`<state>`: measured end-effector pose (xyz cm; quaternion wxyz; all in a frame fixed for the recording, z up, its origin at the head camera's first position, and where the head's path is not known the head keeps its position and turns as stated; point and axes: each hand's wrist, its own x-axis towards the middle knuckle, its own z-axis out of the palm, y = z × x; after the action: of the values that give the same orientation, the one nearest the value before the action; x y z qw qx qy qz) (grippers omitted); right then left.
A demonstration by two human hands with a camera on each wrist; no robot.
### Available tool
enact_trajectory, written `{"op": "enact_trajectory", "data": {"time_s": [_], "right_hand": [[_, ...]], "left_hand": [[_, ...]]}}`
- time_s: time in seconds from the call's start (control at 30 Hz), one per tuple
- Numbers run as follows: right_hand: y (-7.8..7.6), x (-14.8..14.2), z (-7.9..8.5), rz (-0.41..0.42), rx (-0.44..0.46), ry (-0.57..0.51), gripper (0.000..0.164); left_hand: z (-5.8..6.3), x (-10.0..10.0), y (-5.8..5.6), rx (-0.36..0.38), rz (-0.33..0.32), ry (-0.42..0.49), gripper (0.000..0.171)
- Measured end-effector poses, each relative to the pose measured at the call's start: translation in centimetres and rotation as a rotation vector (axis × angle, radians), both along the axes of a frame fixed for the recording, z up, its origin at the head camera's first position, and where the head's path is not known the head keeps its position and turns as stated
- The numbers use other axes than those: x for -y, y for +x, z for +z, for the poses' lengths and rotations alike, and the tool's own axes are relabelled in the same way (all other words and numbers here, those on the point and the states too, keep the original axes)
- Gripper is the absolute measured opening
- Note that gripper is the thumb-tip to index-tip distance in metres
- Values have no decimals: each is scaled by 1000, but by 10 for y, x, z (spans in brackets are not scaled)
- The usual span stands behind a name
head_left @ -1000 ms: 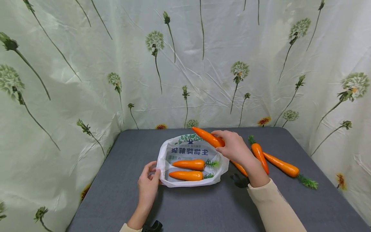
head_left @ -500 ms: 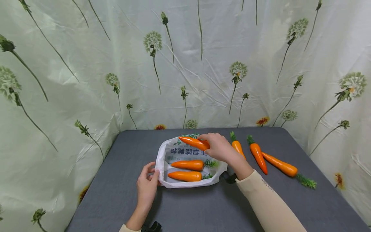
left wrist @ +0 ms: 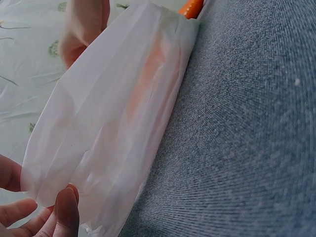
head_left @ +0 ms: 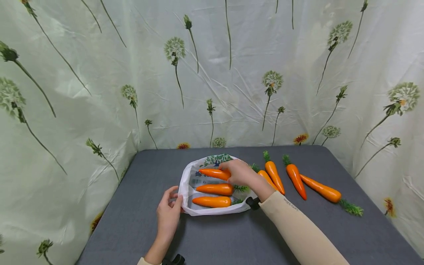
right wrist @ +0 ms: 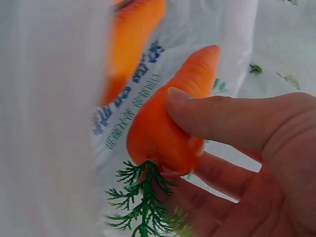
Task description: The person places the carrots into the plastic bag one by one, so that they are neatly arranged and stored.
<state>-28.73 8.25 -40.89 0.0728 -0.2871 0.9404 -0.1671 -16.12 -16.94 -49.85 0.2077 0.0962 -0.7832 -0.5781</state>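
A white plastic bag (head_left: pixel 186 184) with printed leaves and characters lies with its mouth spread on the dark table. My left hand (head_left: pixel 169 213) pinches its left rim; the left wrist view shows the thumb (left wrist: pixel 67 212) on the film. Inside the bag, two carrots (head_left: pixel 214 189) lie side by side, tips to the left. Over the bag's far part, my right hand (head_left: pixel 241 173) holds a third carrot (head_left: pixel 213 173) by its thick end. Seen from the right wrist, my thumb presses this carrot (right wrist: pixel 173 118) against the fingers, its green top (right wrist: pixel 145 202) hanging free.
Several more carrots (head_left: pixel 296 180) lie on the table (head_left: pixel 225 239) right of the bag, one partly covered by my right arm. A floral curtain (head_left: pixel 212 73) hangs behind the table and along its sides.
My right hand has carried its carrot left and down, from above the bag's right side into the bag's mouth, behind the other two. The left hand keeps its hold on the rim.
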Motion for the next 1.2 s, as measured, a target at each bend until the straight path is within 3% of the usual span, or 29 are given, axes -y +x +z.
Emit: {"op": "enact_trajectory", "data": {"time_s": [0.27, 0.6, 0.93, 1.2], "right_hand": [[-3, 9, -6, 40, -8, 99, 49], [-5, 25, 6, 78, 4, 56, 57], [-13, 15, -16, 39, 36, 133, 50], [-15, 11, -21, 65, 36, 154, 52]], "left_hand": [[-3, 1, -1, 2, -10, 20, 34], [-3, 2, -1, -12, -19, 39, 32], [-3, 0, -2, -33, -30, 49, 33], [-5, 0, -3, -41, -24, 55, 32]]}}
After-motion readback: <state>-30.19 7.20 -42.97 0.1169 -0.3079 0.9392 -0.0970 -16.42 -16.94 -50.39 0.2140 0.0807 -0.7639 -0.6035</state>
